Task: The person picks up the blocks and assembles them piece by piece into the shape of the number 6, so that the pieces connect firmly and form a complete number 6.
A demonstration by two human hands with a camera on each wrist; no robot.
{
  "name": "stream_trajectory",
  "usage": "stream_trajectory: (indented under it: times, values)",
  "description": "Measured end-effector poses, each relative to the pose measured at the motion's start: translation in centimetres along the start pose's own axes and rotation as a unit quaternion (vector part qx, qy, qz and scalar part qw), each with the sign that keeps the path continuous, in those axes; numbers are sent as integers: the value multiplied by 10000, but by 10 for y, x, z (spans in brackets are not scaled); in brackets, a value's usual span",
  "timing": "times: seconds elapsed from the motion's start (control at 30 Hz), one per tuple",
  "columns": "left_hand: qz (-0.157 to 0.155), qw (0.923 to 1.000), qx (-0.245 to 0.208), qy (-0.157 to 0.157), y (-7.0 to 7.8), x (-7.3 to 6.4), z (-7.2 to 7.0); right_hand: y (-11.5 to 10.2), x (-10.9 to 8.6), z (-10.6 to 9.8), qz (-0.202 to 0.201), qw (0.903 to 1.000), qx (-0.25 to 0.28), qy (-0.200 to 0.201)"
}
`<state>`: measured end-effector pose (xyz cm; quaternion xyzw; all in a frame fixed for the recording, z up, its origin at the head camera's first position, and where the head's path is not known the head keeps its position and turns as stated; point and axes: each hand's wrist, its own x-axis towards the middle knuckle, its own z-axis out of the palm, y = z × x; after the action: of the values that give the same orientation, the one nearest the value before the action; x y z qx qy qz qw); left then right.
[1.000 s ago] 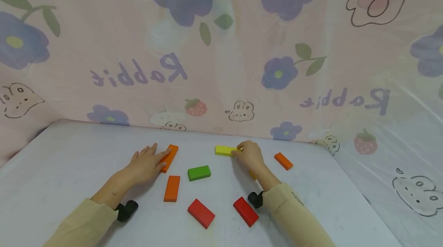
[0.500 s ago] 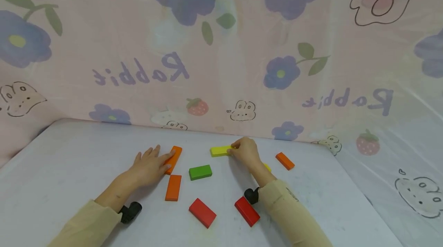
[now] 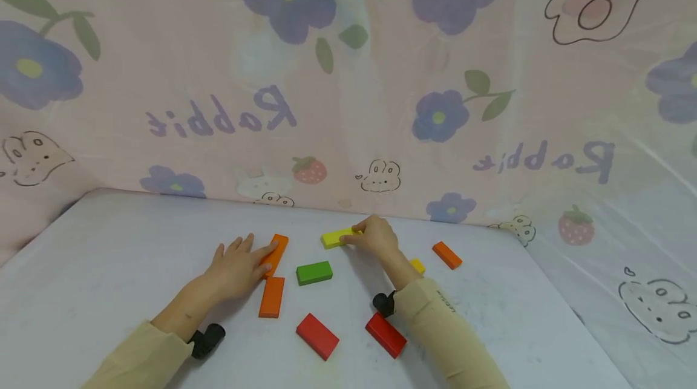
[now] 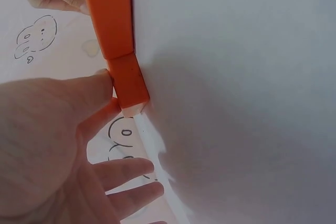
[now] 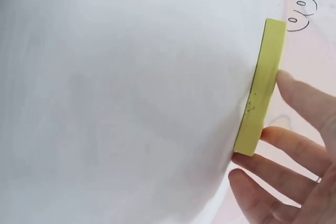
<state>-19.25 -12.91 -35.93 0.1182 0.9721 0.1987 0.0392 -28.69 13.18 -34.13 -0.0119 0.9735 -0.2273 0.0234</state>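
My left hand (image 3: 236, 270) rests with index finger and thumb on an orange block (image 3: 280, 246), the other fingers spread. One end of that block touches a second orange block (image 3: 271, 297); the left wrist view shows the near orange block (image 4: 110, 14) against the far one. My right hand (image 3: 377, 239) pinches a yellow block (image 3: 331, 238) near its right end with thumb and index finger. In the right wrist view the yellow block (image 5: 261, 87) lies flat, and a fingertip stands at its end. A green block (image 3: 314, 273) lies between the hands.
Two red blocks (image 3: 317, 336) lie nearer the front, one red block (image 3: 386, 335) beside the right sleeve. Another yellow block (image 3: 417, 266) is partly hidden behind the right wrist. A small orange block (image 3: 447, 254) lies to the right. A patterned curtain (image 3: 348, 104) bounds the white table.
The right hand has slid the yellow block leftward. The left hand has shifted its orange block slightly right and toward the front, so it now meets the second orange block.
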Motion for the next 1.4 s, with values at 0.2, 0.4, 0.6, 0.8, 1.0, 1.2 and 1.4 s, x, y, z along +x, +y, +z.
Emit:
stream_trajectory:
  times: [0.2,0.4,0.6,0.8,1.0,1.2,1.4]
  values:
    - [-20,10000,39,-23,2,-1,1,-4,4,6,-127,9999,-19,-34]
    - [-38,9999,108,15,2,-1,2,-10,9,8,-193,9995,203,-176]
    - [-38,10000,53,39,2,-3,2,-16,13,13,-276,9983,414,-292]
    - [-41,10000,25,8,3,-3,2,-22,16,18,-400,9961,707,-356]
    - [-113,9999,13,-96,6,-4,1,-29,18,23,-547,9946,788,-398]
    - [-157,9997,-14,-203,8,-4,1,-35,21,29,-589,9931,904,-468]
    - [-168,9995,-80,-260,10,-4,0,-40,25,34,-760,9903,1022,-558]
